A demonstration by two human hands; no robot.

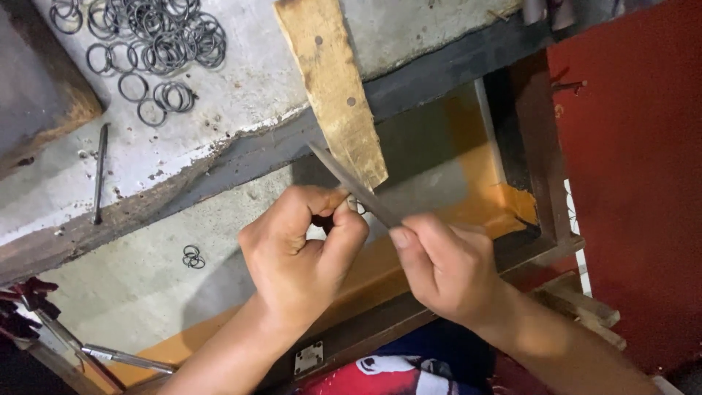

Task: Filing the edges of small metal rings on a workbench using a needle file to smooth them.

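A flat grey metal file [351, 183], pinched in the closed right hand [446, 271], is slanted up-left across a small wire ring [356, 207] gripped by the left hand's [300, 256] curled fingers [344, 230], below the pale wooden peg [336, 88].

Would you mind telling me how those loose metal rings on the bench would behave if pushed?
The rings look like thin wire, so probably light and stiff. Lying flat and tangled in a heap, they would likely slide and snag together rather than roll.

Worn grey workbench [241, 95], red wall [636, 183], orange floor [439, 175].
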